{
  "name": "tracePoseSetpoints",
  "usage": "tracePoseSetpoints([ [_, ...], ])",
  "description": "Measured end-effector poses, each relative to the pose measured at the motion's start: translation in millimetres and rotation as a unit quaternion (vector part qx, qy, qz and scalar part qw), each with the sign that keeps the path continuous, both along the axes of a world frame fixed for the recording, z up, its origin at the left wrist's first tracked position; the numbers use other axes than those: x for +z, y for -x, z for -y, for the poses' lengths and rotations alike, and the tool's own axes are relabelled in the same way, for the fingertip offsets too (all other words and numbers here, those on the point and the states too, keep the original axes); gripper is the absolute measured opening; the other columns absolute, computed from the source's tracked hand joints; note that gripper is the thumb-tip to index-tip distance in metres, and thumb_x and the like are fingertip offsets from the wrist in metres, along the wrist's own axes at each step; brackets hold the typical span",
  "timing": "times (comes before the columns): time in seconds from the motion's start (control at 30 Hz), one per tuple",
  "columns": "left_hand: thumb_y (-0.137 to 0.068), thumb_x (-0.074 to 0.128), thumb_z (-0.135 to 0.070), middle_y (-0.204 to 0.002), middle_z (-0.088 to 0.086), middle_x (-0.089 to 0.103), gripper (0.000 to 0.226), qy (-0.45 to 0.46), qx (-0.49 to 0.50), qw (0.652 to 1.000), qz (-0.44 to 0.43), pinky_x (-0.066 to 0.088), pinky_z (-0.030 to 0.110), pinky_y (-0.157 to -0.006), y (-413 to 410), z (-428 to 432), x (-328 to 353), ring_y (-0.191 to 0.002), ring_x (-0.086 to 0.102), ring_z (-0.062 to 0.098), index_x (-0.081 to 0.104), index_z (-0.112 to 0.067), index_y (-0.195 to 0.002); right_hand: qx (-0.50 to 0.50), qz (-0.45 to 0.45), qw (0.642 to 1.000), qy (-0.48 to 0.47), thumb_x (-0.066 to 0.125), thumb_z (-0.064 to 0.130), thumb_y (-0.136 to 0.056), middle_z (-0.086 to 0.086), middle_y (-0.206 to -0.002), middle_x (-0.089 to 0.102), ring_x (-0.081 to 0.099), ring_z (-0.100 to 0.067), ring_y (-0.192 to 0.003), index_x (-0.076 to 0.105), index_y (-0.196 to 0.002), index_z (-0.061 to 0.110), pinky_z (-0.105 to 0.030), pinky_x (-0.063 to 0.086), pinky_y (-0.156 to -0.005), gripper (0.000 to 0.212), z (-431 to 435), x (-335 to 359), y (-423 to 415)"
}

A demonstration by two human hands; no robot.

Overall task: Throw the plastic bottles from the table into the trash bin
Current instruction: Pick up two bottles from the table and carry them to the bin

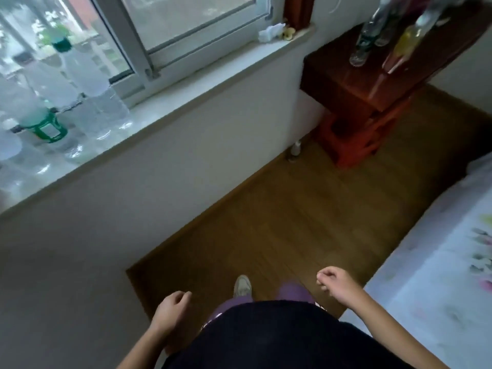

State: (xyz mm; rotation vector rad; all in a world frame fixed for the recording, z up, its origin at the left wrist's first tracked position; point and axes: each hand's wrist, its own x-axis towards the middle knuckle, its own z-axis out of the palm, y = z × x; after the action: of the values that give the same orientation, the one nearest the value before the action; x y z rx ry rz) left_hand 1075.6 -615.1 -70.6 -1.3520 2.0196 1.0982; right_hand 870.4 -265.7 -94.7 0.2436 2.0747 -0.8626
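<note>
**Bottles ahead-right, both hands empty**

Table (pixel 346 75) is standing far ahead and to the right, past the floor (pixel 279 209). Bottles (pixel 364 41) are standing upright on it, long axes vertical, blurred. Right hand (pixel 335 284) is hanging loosely curled, holding nothing, well apart from them yet nearer. Left hand (pixel 170 307) is likewise curled, empty. Bin is not showing.

bottles on table (pixel 372 35), 1 o'clock: blurred, tops cut by upper edge
sill bottles (pixel 53 102), 10 o'clock: smeared, partly cropped left
bed (pixel 439 262), 4 o'clock: cut off right
</note>
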Motion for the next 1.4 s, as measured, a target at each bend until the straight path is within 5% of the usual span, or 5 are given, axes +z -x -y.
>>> tracePoseSetpoints([
  [0.2,-0.088,0.051,-0.061,-0.097,0.006,0.076,0.058,-0.040,-0.144,0.989,0.001,0.058,0.040,-0.080,157.7,23.2,-31.8,-0.089,0.073,0.023,0.068,-0.011,-0.111,-0.205,0.014,0.978,-0.033,0.060,0.026,-0.093,-0.003,-0.086,0.074,0.071,-0.025,-0.087,0.070,-0.090,0.017,-0.039,0.055,-0.080,0.014,-57.8,-0.2,-2.5],
  [0.3,-0.093,0.053,-0.053,-0.082,0.002,0.072,0.049,-0.043,-0.221,0.974,0.001,0.056,0.039,-0.063,236.9,7.3,-37.6,-0.070,0.069,0.019,0.068,-0.010,-0.109,-0.287,0.045,0.956,-0.040,0.059,0.018,-0.092,-0.013,-0.085,0.073,0.069,-0.039,-0.086,0.070,-0.091,0.004,-0.051,0.054,-0.082,0.018,-95.1,-12.8,-12.0],
  [0.47,-0.098,0.053,-0.042,-0.086,0.005,0.075,0.037,-0.033,-0.284,0.958,-0.018,0.054,0.032,-0.059,346.1,-49.9,-27.5,-0.074,0.071,0.021,0.068,-0.008,-0.104,-0.369,0.068,0.927,-0.026,0.053,0.017,-0.098,-0.019,-0.094,0.071,0.068,-0.034,-0.087,0.067,-0.090,0.007,-0.036,0.049,-0.074,0.019,-133.9,-18.4,15.8],
  [1.1,-0.100,0.053,-0.029,-0.086,0.013,0.073,0.026,-0.041,-0.299,0.953,0.013,0.043,0.028,-0.051,634.4,-208.1,-34.3,-0.059,0.064,0.023,0.065,-0.007,-0.098,-0.372,-0.052,0.926,0.031,0.055,0.027,-0.097,0.001,-0.098,0.071,0.069,-0.017,-0.093,0.065,-0.097,0.022,-0.036,0.054,-0.092,0.011,-263.9,32.6,348.2],
  [1.4,-0.099,0.051,-0.038,-0.086,0.005,0.075,0.030,-0.100,-0.495,0.863,0.001,0.052,0.039,-0.071,802.3,-371.1,-16.4,-0.076,0.071,0.024,0.070,-0.017,-0.088,-0.484,0.008,0.875,-0.029,0.058,0.015,-0.095,-0.024,-0.092,0.072,0.065,-0.026,-0.075,0.066,-0.089,-0.004,-0.032,0.049,-0.066,0.021,-347.5,14.3,362.5],
])
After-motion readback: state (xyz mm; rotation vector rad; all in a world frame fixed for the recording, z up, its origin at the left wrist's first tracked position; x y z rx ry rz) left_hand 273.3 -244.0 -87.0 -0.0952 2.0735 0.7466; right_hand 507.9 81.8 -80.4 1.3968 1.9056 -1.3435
